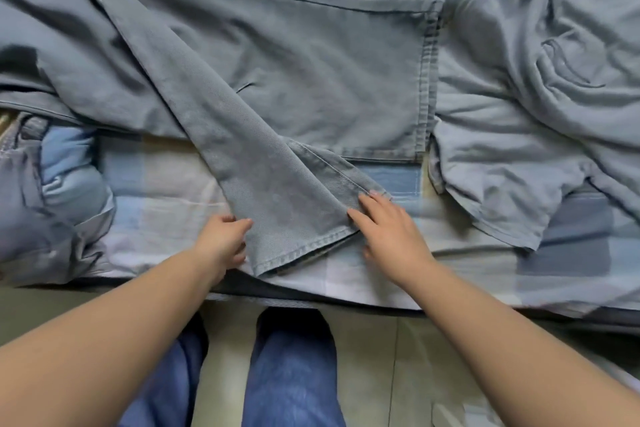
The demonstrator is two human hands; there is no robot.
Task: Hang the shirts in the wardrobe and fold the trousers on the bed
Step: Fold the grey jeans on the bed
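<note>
The left hand grips the left edge of the near trouser leg at about seven o'clock, fingers curled round the cloth just above the hem. To its right, the right hand lies with fingers straight and slightly spread, pressing the same leg's right edge flat against the bed. I cannot tell whether its thumb is tucked under the fabric.

The grey trousers stretch across the bed from nine o'clock toward one o'clock. One leg lies flat, ending in a hem at about one o'clock; the other is crossed diagonally over it and comes down toward six o'clock between the two hands.

What could go wrong: the legs are not lined up, so a fold made now would likely trap a slanted crease. The near hem also sits close to the bed's edge, and a loose pull could drag it over onto the floor.

At far left, about eight o'clock, a bunched blue denim garment sits on the bed. At two to three o'clock a crumpled pale grey garment lies just beside the flat leg's hem; pulling the trousers may snag it. The bed wears a checked sheet in blues and cream. Below, a greenish tiled floor, with the person's blue-jeaned legs at six o'clock.
</note>
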